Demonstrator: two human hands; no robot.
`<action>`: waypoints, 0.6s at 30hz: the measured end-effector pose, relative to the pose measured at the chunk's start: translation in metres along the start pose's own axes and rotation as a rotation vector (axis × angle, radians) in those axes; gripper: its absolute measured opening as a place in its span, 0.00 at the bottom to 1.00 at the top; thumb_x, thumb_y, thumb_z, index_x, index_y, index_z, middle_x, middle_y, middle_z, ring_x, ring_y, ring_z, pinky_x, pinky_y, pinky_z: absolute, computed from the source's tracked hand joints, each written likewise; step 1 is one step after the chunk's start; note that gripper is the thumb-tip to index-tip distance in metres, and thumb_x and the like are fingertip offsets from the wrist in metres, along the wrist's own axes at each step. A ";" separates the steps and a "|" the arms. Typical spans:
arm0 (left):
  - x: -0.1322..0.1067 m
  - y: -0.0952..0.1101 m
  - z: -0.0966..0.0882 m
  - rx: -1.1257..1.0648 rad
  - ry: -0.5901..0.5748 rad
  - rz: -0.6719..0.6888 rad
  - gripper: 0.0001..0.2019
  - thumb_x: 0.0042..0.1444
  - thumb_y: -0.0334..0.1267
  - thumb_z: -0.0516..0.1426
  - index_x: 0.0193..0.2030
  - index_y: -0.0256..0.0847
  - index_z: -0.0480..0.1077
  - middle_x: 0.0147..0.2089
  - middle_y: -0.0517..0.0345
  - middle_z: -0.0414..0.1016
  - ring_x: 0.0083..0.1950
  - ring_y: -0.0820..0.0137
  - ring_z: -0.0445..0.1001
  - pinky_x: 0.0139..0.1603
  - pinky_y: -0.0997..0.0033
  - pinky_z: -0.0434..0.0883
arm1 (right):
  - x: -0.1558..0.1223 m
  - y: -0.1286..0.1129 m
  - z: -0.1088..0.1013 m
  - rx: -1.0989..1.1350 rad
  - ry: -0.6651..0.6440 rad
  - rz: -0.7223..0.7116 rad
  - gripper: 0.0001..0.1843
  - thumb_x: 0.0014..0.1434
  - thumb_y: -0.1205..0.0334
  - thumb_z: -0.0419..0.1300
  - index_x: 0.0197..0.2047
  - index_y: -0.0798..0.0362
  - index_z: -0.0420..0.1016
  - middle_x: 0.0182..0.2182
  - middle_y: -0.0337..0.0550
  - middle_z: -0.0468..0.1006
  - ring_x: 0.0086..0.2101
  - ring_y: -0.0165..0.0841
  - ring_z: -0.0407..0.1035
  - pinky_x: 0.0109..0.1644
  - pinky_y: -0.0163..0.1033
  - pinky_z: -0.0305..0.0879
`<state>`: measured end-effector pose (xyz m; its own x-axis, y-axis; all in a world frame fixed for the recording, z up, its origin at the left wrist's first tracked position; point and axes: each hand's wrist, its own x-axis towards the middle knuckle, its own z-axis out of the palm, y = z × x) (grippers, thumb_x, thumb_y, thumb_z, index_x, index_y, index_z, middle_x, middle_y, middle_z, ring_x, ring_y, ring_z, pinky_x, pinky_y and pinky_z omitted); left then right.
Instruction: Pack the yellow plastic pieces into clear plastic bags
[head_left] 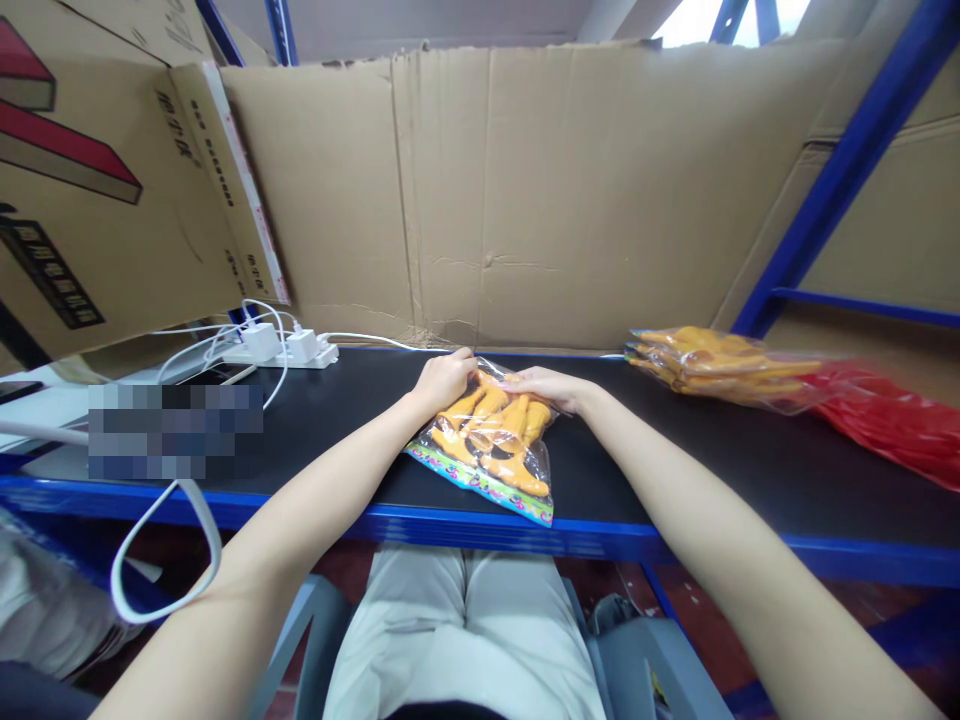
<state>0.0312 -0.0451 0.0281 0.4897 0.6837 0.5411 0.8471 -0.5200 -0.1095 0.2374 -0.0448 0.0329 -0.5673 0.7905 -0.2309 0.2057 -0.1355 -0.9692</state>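
A clear plastic bag of orange toy figures point(491, 430) lies on the black tabletop, its colourful printed edge towards me at the front rim. My left hand point(448, 378) is closed on the bag's far left corner, fingers curled over the film. At the far right corner, my right hand point(551, 387) has its fingers on the film, with the thumb side towards the orange pieces. What exact kind of toys they are I cannot make out. Parts of the fingers of both hands are hidden by the bag and its shine.
More bagged orange pieces point(709, 365) lie at the back right, beside a red plastic bag point(892, 420). A white power strip point(322, 352) with plugs and cables sits at the back left. Cardboard point(562, 200) walls the back; a blue metal edge point(600, 535) runs along the front.
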 end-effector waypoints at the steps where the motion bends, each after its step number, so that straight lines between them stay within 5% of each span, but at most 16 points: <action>1: 0.000 -0.001 0.000 -0.012 0.000 -0.001 0.12 0.56 0.30 0.46 0.33 0.41 0.70 0.40 0.56 0.70 0.36 0.69 0.71 0.31 0.72 0.62 | 0.001 0.001 -0.002 0.018 -0.004 -0.005 0.13 0.49 0.60 0.64 0.37 0.59 0.73 0.34 0.48 0.79 0.30 0.32 0.74 0.37 0.36 0.72; 7: -0.002 -0.031 0.019 -0.083 -0.066 -0.079 0.13 0.56 0.31 0.46 0.42 0.41 0.69 0.51 0.53 0.67 0.49 0.67 0.69 0.44 0.72 0.66 | 0.001 0.003 -0.017 0.152 0.072 -0.007 0.10 0.53 0.65 0.60 0.39 0.60 0.72 0.34 0.50 0.78 0.30 0.34 0.74 0.37 0.39 0.72; 10: -0.003 -0.050 0.031 -0.137 -0.317 -0.135 0.15 0.57 0.35 0.48 0.48 0.37 0.68 0.52 0.49 0.69 0.52 0.65 0.68 0.51 0.71 0.64 | -0.001 0.003 -0.030 0.210 0.165 -0.035 0.09 0.54 0.66 0.59 0.39 0.60 0.71 0.33 0.51 0.78 0.30 0.35 0.74 0.36 0.41 0.72; 13: -0.003 -0.058 0.033 -0.188 -0.433 -0.145 0.19 0.58 0.37 0.46 0.53 0.34 0.65 0.56 0.47 0.67 0.57 0.65 0.65 0.56 0.71 0.61 | -0.004 0.003 -0.042 0.238 0.276 -0.105 0.08 0.55 0.66 0.59 0.39 0.59 0.69 0.31 0.50 0.78 0.29 0.34 0.74 0.35 0.40 0.72; 18: -0.003 -0.055 0.028 -0.205 -0.455 -0.162 0.21 0.58 0.38 0.45 0.56 0.31 0.63 0.58 0.45 0.64 0.59 0.64 0.63 0.58 0.70 0.59 | -0.010 -0.006 -0.056 0.314 0.589 -0.203 0.09 0.56 0.61 0.57 0.38 0.57 0.67 0.23 0.45 0.76 0.24 0.33 0.72 0.32 0.40 0.72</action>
<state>-0.0114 -0.0044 0.0093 0.4347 0.8931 0.1160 0.8837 -0.4478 0.1360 0.2863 -0.0183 0.0461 -0.0251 0.9987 -0.0440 -0.1495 -0.0472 -0.9876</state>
